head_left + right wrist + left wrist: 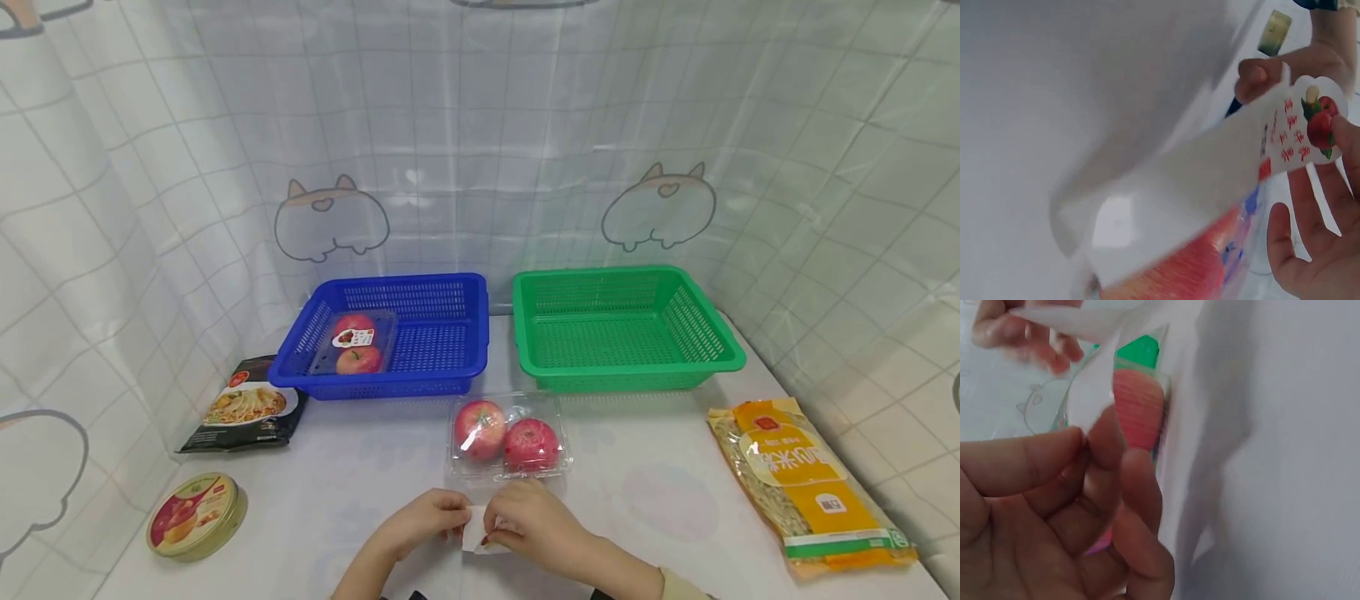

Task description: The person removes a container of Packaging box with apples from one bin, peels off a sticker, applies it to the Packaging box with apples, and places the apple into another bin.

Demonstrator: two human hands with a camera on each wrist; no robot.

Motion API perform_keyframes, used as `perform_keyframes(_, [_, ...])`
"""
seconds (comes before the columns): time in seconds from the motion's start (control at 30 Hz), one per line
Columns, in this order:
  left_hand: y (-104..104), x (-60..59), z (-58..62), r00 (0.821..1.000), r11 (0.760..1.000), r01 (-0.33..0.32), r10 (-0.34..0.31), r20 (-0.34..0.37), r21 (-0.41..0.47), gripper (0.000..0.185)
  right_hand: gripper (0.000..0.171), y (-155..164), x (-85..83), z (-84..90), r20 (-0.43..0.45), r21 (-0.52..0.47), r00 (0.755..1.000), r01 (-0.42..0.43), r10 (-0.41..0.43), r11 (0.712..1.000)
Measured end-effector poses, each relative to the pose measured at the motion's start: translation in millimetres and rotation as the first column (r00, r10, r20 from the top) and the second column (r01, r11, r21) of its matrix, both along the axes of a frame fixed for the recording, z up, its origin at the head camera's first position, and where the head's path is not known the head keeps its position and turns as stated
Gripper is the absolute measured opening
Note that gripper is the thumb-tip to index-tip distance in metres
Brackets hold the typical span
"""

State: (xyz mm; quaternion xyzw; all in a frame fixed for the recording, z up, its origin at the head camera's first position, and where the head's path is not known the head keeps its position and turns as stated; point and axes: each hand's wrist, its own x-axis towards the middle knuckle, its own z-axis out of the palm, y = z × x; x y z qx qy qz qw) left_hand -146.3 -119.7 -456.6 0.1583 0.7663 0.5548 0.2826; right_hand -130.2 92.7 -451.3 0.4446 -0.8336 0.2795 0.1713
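Observation:
My right hand (531, 525) pinches the printed end of an apple sticker label (1294, 134), its thumb over the apple picture in the right wrist view. A white paper strip (1179, 181) extends from that label. My left hand (429, 518) pinches the paper's edge between thumb and forefinger, plain in the left wrist view, with the other fingers curled. Both hands are close together at the front middle of the table. Just beyond them lies a clear plastic box of two red apples (531, 443).
Behind stand a blue basket (408, 386) with another labelled apple box (358, 360) and a green basket (630, 379). At left are a black noodle packet (247, 408) and a round tin (193, 515); at right, an orange grain bag (806, 487). A patterned curtain (480, 167) surrounds the table.

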Motion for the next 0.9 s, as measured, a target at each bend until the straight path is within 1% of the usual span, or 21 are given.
perform_keyframes(0.07, [-1.7, 0.7, -1.1, 1.0, 0.999, -0.023, 0.022, -0.019, -0.028, 0.022, 0.018, 1.9, 0.9, 4.4, 0.078, -0.006, 0.997, -0.014, 0.014, 1.0])
perform_keyframes(0.13, [-3.3, 1.4, -1.3, 0.998, 0.997, -0.039, 0.037, -0.042, -0.064, 0.021, 0.017, 4.2, 1.2, 9.5, 0.167, -0.026, 0.985, -0.035, 0.039, 0.999])
perform_keyframes(0.23, [-5.2, 2.3, -0.7, 0.996, 0.992, -0.058, 0.051, -0.069, -0.114, 0.019, 0.015, 8.3, -0.2, 17.4, 0.309, -0.09, 0.947, -0.061, 0.086, 0.994])
perform_keyframes(0.3, [-6.6, 3.2, 0.1, 0.995, 0.987, -0.068, 0.055, -0.088, -0.144, 0.018, 0.014, 11.6, -2.5, 23.7, 0.399, -0.145, 0.911, -0.049, 0.104, 0.988])
perform_keyframes(0.4, [-9.0, 3.1, 0.8, 0.989, 0.977, -0.081, 0.054, -0.14, -0.198, 0.016, 0.01, 17.3, -9.2, 35.2, 0.531, -0.239, 0.841, 0.026, 0.108, 0.971])
perform_keyframes(0.47, [-10.7, 4.0, 4.2, 0.977, 0.958, -0.103, 0.048, -0.207, -0.268, 0.014, 0.007, 21.0, -15.1, 44.2, 0.612, -0.3, 0.784, 0.103, 0.108, 0.948])
perform_keyframes(0.5, [-11.2, 4.3, 7.2, 0.969, 0.944, -0.121, 0.046, -0.241, -0.306, 0.014, 0.007, 23.0, -18.6, 48.8, 0.644, -0.324, 0.758, 0.145, 0.105, 0.935])
perform_keyframes(0.53, [-11.4, 4.2, 11.0, 0.959, 0.928, -0.146, 0.048, -0.281, -0.342, 0.013, 0.008, 25.2, -22.4, 53.2, 0.672, -0.34, 0.734, 0.189, 0.097, 0.921])
perform_keyframes(0.6, [-10.1, 3.3, 21.6, 0.927, 0.89, -0.216, 0.057, -0.372, -0.401, 0.012, 0.015, 29.4, -30.9, 61.4, 0.722, -0.369, 0.687, 0.273, 0.088, 0.889])
perform_keyframes(0.63, [-8.7, 2.0, 27.5, 0.907, 0.874, -0.258, 0.071, -0.416, -0.413, 0.012, 0.018, 31.3, -35.4, 65.2, 0.744, -0.381, 0.663, 0.314, 0.086, 0.869])
perform_keyframes(0.7, [-4.3, -2.7, 39.0, 0.863, 0.856, -0.345, 0.128, -0.489, -0.384, 0.009, 0.025, 34.3, -44.1, 71.2, 0.774, -0.399, 0.628, 0.384, 0.081, 0.833])
perform_keyframes(0.77, [1.7, -8.7, 49.1, 0.81, 0.848, -0.422, 0.196, -0.552, -0.319, 0.008, 0.032, 35.7, -52.6, 74.6, 0.796, -0.422, 0.598, 0.436, 0.094, 0.795])
perform_keyframes(0.8, [5.1, -11.5, 53.6, 0.792, 0.851, -0.444, 0.227, -0.566, -0.28, 0.008, 0.034, 35.8, -56.3, 75.3, 0.803, -0.43, 0.588, 0.455, 0.099, 0.78])
perform_keyframes(0.83, [8.5, -14.9, 56.6, 0.779, 0.855, -0.458, 0.253, -0.573, -0.244, 0.009, 0.037, 35.5, -59.5, 75.6, 0.808, -0.437, 0.58, 0.468, 0.106, 0.768])
perform_keyframes(0.87, [12.2, -18.2, 59.2, 0.77, 0.859, -0.465, 0.274, -0.576, -0.213, 0.011, 0.039, 35.1, -62.3, 74.9, 0.813, -0.443, 0.571, 0.479, 0.114, 0.757])
perform_keyframes(0.9, [16.0, -21.4, 60.7, 0.766, 0.866, -0.463, 0.282, -0.578, -0.191, 0.013, 0.04, 34.4, -64.7, 73.5, 0.817, -0.445, 0.565, 0.487, 0.117, 0.752])
